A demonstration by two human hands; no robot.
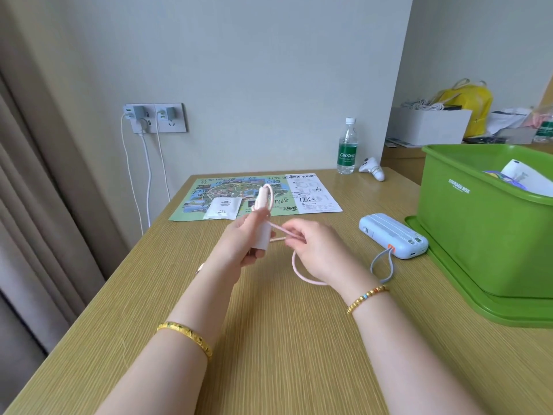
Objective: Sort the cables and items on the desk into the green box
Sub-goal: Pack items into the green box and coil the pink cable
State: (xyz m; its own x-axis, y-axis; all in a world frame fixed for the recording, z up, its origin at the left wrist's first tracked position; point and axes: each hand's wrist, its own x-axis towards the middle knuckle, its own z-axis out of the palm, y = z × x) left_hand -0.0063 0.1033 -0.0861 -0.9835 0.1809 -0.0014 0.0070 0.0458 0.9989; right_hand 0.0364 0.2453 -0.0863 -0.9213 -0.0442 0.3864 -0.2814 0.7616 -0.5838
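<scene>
**Pink cable half coiled, tail loose on the desk**

The left hand (242,241) is gripping a white charger (263,238) with a few pink loops standing above its fingers. The right hand (311,247) is pinching the cable (294,268) just beside it, and the slack is curving down under the right wrist and lying on the desk (269,339).

Risks, as I judge them: the loops above the left hand are looking slack, so they could be springing open if the grip eases. The trailing end, showing near the left wrist, could be dragging or catching on the desk edge while the winding goes on. The slack is also lying near the strap of the power bank (393,236), so a pull might be snagging it. A loose bundle dropped into the box (466,232) would likely be tangling with the papers already inside.

The desk is pale wood grain. On the left, a curtain is hanging and two chargers are sitting in a wall socket (155,118). In the middle, a map (257,196) with a white sachet (223,208) on it is lying flat. Further right, a bottle (347,146) is standing by the wall, and the green box is resting on its lid at the right edge.
</scene>
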